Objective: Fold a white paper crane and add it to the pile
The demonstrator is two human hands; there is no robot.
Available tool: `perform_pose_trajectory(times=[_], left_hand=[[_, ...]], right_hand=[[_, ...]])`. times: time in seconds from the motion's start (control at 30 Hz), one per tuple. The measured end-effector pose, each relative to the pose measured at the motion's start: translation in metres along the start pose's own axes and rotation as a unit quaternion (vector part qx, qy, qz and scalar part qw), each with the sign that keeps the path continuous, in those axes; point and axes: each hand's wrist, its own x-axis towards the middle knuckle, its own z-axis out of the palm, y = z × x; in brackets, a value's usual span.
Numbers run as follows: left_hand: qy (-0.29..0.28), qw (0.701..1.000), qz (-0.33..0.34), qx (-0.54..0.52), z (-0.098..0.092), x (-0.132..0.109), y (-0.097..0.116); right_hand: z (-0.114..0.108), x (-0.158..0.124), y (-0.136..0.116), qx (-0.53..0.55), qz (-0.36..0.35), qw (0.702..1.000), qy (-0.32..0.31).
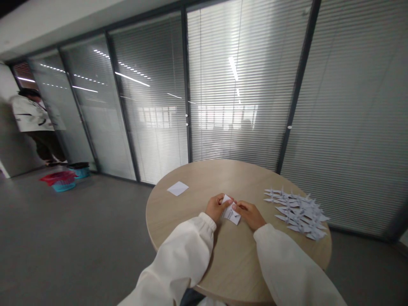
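Between my two hands, above the middle of the round table, is a small folded piece of white paper with dark print on it. My left hand pinches its left edge, thumb on top. From the other side my right hand grips it, thumb and fingers pressed together on the paper. The fingers partly cover its upper end. To the right lies a dense group of folded white paper cranes, set in rough rows. A flat square sheet of white paper rests on the table's left side.
The light wood table stands close to a glass partition with blinds. On the floor at left are a blue basket with a red liner and one with a black liner. A person stands at the far left.
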Motion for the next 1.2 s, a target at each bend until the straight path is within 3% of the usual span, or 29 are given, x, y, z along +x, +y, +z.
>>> perform_pose_trajectory(times=[0.17,0.7,1.2], left_hand=[[-0.015,1.0,-0.007,0.0,0.0004,-0.0004,-0.0009],[0.068,0.989,-0.013,0.127,-0.0019,-0.0003,-0.0003],[0.075,0.983,-0.012,0.169,0.0003,-0.0036,0.0045]], right_hand=[[-0.0015,-0.0006,0.0009,-0.012,0.0,1.0,0.005],[-0.0004,0.0003,0.0038,-0.019,0.016,1.0,0.001],[0.0005,-0.0017,-0.0018,-0.028,0.038,0.999,0.003]])
